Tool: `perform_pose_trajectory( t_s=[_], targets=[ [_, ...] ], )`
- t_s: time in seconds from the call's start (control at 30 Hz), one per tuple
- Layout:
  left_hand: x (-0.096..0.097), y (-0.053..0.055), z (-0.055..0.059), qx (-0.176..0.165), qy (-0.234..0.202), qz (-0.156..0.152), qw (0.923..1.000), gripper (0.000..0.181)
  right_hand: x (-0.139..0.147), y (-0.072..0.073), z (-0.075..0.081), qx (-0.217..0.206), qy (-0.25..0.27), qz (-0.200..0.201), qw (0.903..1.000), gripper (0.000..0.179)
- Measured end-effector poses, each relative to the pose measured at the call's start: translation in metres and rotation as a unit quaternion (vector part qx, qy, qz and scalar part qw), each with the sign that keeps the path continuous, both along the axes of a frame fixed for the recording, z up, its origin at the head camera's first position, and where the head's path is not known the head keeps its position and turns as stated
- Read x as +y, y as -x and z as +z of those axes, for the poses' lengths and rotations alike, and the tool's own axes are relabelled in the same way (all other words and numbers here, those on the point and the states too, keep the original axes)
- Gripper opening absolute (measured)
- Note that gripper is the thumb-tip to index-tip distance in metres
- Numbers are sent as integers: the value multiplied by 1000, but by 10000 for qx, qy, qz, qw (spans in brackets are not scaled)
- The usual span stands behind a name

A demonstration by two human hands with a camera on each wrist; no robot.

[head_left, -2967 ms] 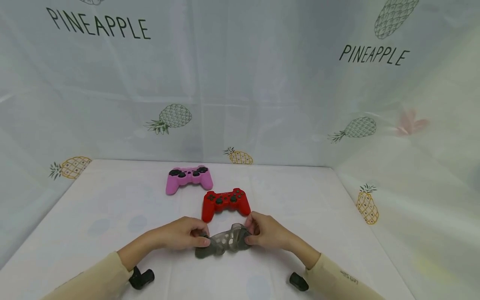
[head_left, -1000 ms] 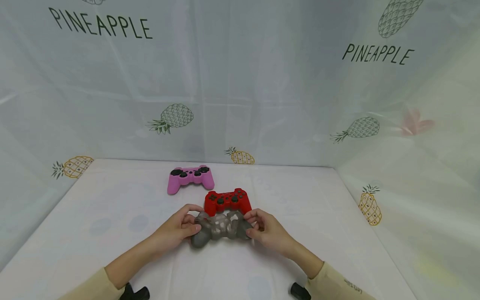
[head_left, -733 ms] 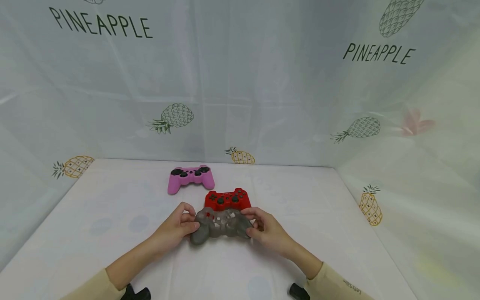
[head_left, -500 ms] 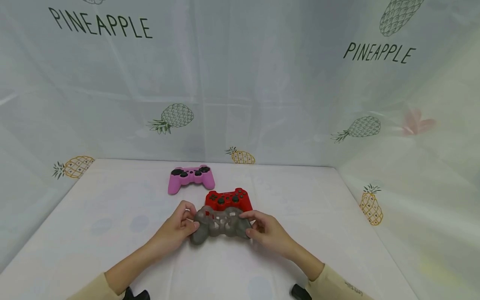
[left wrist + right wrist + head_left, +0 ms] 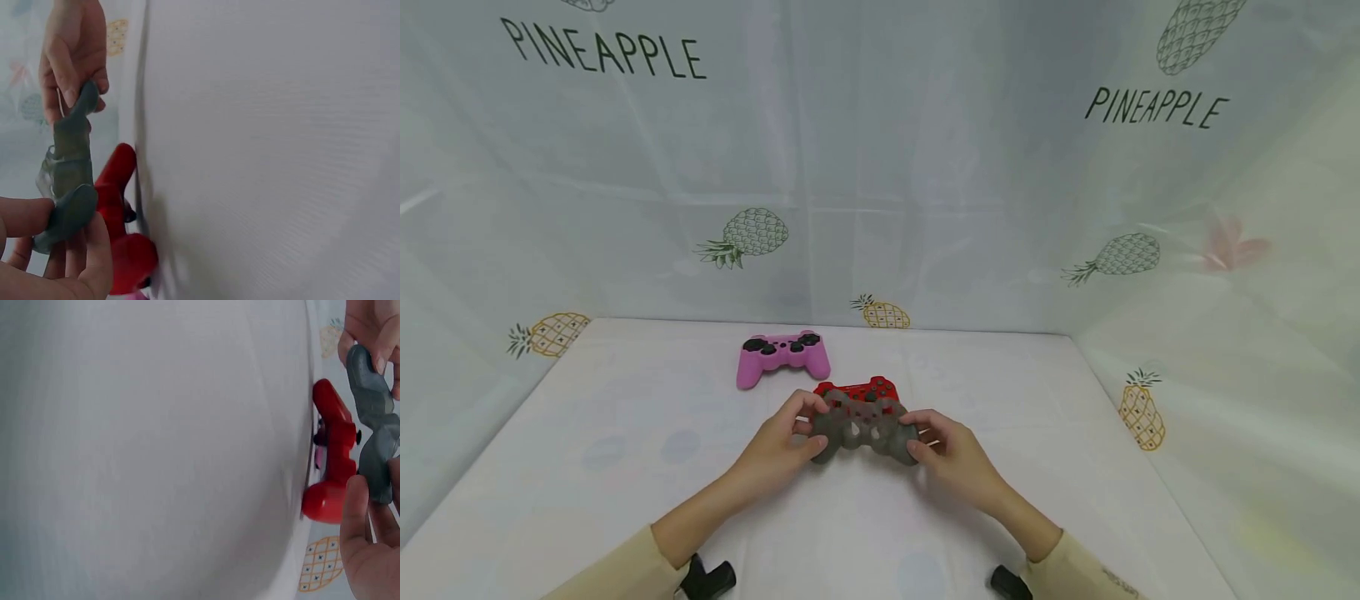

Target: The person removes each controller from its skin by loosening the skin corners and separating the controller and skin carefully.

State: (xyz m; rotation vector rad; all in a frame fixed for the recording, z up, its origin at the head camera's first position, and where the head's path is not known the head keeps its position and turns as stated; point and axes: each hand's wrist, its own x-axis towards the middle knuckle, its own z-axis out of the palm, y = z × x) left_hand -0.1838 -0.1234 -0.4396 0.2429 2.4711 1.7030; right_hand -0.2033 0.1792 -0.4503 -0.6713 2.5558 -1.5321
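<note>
A translucent grey silicone controller cover (image 5: pixel 868 429) is held up between my two hands. My left hand (image 5: pixel 786 437) pinches its left grip between thumb and fingers, and my right hand (image 5: pixel 953 454) pinches the right grip the same way. Behind and below it, the red game controller (image 5: pixel 880 387) lies on the table, partly hidden in the head view and showing red through the cover's holes. Both wrist views show a gap between the raised cover (image 5: pixel 378 456) and the table, with the red controller (image 5: pixel 128 250) beside it.
A pink game controller (image 5: pixel 784 357) lies further back to the left on the white-covered table (image 5: pixel 1000 392). A pineapple-print curtain (image 5: pixel 940 167) rises behind the table's far edge. Black wrist-worn devices (image 5: pixel 709 578) show near both sleeves.
Both hands have carried the cover away from the body and slightly right, up off the table and over the lower part of the red controller. Neither the red nor the pink controller has moved.
</note>
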Motion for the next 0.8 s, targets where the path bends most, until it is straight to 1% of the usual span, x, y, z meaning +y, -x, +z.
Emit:
perform_pose_trajectory(
  t_s=[0.1,0.23,0.33,0.4,0.47,0.57,0.7,0.8],
  targets=[
    [12,6,3,68,-125,-124,9998,35,9,2,3,-39,44,-265,9996,33],
    [31,15,5,62,-360,-331,9988,34,27,6,8,-193,-31,-652,9977,34],
    [48,20,5,39,-428,-483,9979,33,42,10,11,-305,-150,-887,9955,35],
    [58,24,4,49,-398,-571,9976,33,52,11,13,-385,-222,-1016,9938,35],
    [69,26,2,31,-382,-647,9972,34,62,11,15,-447,-300,-1088,9926,34],
    [86,29,-2,-9,-385,-748,9965,34,77,9,19,-514,-471,-1064,9919,33],
    [110,29,-7,-180,-508,-916,9943,34,100,4,20,-612,-721,-1038,9901,33],
    [127,28,-12,-356,-640,-1007,9922,34,117,-1,17,-687,-871,-1117,9875,33]
  ],
)
